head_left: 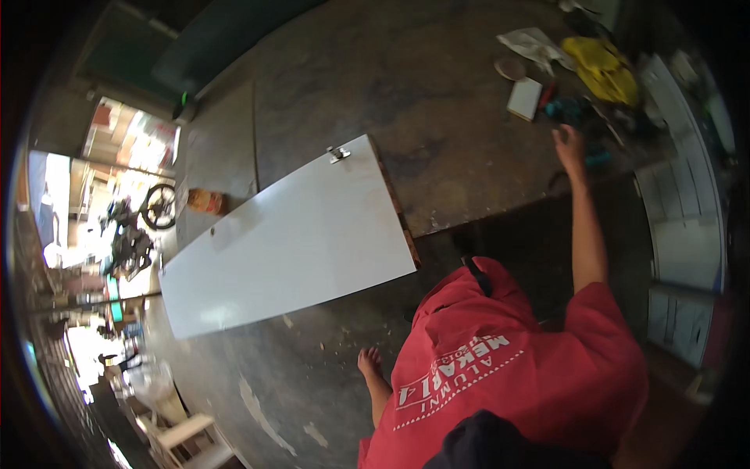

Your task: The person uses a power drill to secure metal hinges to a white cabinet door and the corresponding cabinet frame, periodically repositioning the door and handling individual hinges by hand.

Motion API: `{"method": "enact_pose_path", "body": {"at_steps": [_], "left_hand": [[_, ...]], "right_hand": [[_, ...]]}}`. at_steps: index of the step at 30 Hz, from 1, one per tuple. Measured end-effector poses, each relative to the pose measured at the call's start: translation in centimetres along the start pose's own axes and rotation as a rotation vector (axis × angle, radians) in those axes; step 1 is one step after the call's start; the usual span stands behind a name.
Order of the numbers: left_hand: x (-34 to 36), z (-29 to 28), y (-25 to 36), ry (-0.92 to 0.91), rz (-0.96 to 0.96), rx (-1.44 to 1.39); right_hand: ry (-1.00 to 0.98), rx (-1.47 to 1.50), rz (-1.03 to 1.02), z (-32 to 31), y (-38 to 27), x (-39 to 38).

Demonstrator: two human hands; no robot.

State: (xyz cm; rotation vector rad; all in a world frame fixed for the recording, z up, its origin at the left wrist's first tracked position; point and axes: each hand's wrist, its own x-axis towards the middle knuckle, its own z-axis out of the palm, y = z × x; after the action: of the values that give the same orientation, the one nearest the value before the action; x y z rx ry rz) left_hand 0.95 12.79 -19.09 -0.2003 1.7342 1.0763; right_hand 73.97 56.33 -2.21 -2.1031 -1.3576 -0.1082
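My right hand (572, 148) is stretched out over the right end of the dark workbench (461, 172), its fingers parted and slightly curled with nothing visible in them. Close beside it lie a teal tool (564, 109) and another teal item (598, 158), both too blurred to name. My left hand (370, 360) hangs low, empty, with fingers apart, below the near edge of a white panel (297, 234). That long panel lies across the bench and juts past its front edge. A metal hinge (338, 155) sits on its far corner.
A yellow cloth or bag (603, 70), crumpled white plastic (534, 47), a small white box (524, 99) and a round disc (510, 69) lie at the bench's far right. An orange-brown container (206, 201) stands beyond the panel. White cabinets (687, 242) stand right; a motorcycle (129, 238) is left.
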Motion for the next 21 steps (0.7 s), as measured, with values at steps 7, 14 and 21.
{"method": "enact_pose_path", "body": {"at_steps": [7, 14, 21], "left_hand": [[-4.6, 13.6, -4.5, -0.026, -0.006, 0.048], [-5.5, 12.9, -12.9, -0.015, 0.067, 0.409], [-4.1, 10.6, -14.8, -0.121, 0.154, 0.222]], "right_hand": [[-0.317, -0.379, 0.096, -0.6, 3.3, 6.3], [-0.374, -0.369, 0.347, 0.5, 3.8, 8.8], [-0.296, -0.256, 0.324, 0.1, 5.4, 8.4]]}}
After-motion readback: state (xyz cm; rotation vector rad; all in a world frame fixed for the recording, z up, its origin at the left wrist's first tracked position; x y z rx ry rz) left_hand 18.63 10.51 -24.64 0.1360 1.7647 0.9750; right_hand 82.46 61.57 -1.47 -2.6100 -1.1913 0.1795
